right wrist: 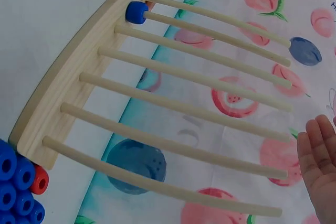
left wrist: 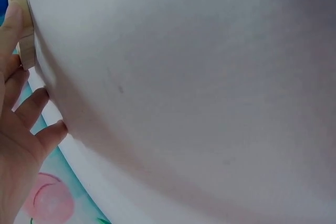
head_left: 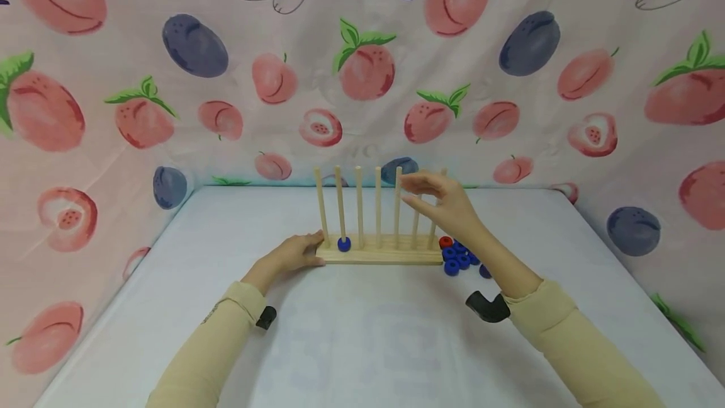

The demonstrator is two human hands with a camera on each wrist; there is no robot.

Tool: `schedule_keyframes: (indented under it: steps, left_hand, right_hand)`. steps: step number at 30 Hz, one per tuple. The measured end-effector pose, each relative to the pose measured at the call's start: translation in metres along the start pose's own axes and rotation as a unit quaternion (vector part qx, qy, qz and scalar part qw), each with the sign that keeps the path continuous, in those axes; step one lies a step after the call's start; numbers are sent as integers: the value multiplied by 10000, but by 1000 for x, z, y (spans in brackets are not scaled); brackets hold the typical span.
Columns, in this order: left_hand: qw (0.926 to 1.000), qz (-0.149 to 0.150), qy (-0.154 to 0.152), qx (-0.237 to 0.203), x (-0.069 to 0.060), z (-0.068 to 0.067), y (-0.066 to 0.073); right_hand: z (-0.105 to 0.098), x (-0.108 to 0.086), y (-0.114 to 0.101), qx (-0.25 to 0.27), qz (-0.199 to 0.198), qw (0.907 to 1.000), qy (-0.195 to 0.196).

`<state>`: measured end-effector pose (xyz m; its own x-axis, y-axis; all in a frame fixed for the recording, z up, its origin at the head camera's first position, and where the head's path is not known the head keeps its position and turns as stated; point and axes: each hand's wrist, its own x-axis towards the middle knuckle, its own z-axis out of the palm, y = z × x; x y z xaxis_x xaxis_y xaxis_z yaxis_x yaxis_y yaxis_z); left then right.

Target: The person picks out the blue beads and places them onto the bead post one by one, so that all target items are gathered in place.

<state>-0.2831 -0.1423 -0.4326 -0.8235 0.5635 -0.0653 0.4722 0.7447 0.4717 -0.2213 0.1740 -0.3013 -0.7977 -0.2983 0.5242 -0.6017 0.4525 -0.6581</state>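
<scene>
A wooden peg rack [head_left: 379, 258] with several upright pegs stands on the table. One blue bead [head_left: 343, 244] sits at the foot of the second peg from the left. My left hand [head_left: 291, 253] holds the rack's left end, its thumb on the front face and a finger around the end. Raised near the tops of the right-hand pegs, my right hand [head_left: 444, 203] has nothing in it; the right wrist view shows its fingers [right wrist: 317, 145] extended. Beside the rack's right end lie several blue beads [head_left: 451, 267] and a red bead [head_left: 445, 242].
A white cloth [head_left: 362, 332] covers the table. Behind it hangs a fruit-print backdrop [head_left: 317, 36]. Dark wrist attachments [head_left: 488, 307] show below both forearms. One blue bead [head_left: 485, 271] lies slightly apart, near the right forearm.
</scene>
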Motion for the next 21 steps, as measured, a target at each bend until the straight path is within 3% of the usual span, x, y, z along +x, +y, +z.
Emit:
schedule_keyframes:
  steps: [4,14,21]
  left_hand:
    - [10000,-22,-45,-33,0,0,-2]
    - [10000,-38,-34,-62,0,2,0]
    - [9999,-122,-50,-34,-1,2,-1]
  right_hand:
    - [-5,-7,2,-64,26,9998,-169]
    - [-18,-23,14,-157,-356,9970,-667]
    - [-25,-32,21,-301,73,9940,-1049]
